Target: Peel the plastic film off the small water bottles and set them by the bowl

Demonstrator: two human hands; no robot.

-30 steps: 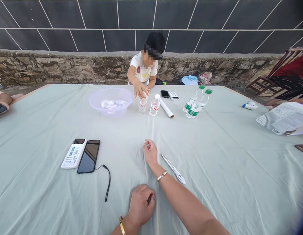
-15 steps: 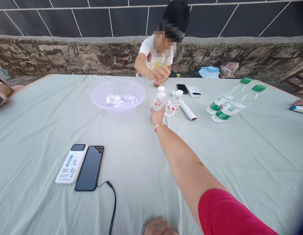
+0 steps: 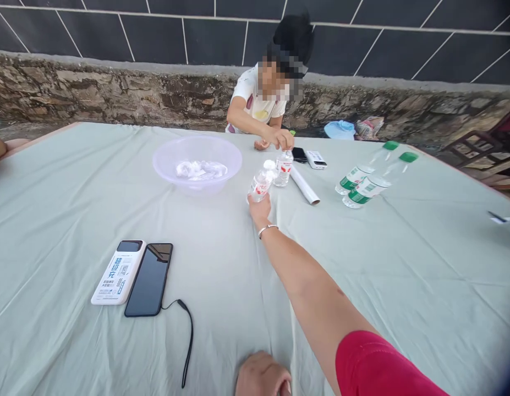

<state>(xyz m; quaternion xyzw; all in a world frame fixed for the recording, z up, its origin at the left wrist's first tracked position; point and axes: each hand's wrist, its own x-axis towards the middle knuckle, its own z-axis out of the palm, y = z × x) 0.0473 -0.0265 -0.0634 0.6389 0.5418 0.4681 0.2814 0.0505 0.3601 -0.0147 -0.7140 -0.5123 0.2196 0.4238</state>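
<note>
My right hand (image 3: 259, 208), a bracelet at its wrist, is wrapped round the lower part of a small clear water bottle (image 3: 261, 183) with a white cap and red print. That bottle leans to the right, its top close to a second, similar bottle (image 3: 283, 169). The hand of the person across the table (image 3: 280, 138) is on the top of this second bottle. Down at the near edge of the table, my left hand (image 3: 261, 375) lies curled into a loose fist; nothing shows in it, and part of it is cut off by the frame.
A lilac basin (image 3: 166, 171) holding crumpled white material stands left of the bottles. A white roll (image 3: 305, 186) and two green-capped bottles (image 3: 364, 192) are to the right. Nearer me lie a white power bank (image 3: 118, 275) and a black phone (image 3: 149, 280) with a strap.
My right hand has drawn its bottle slightly nearer and to the left, tilting it. The other person's hand has come down onto the second bottle. My left hand shows more at the bottom.
</note>
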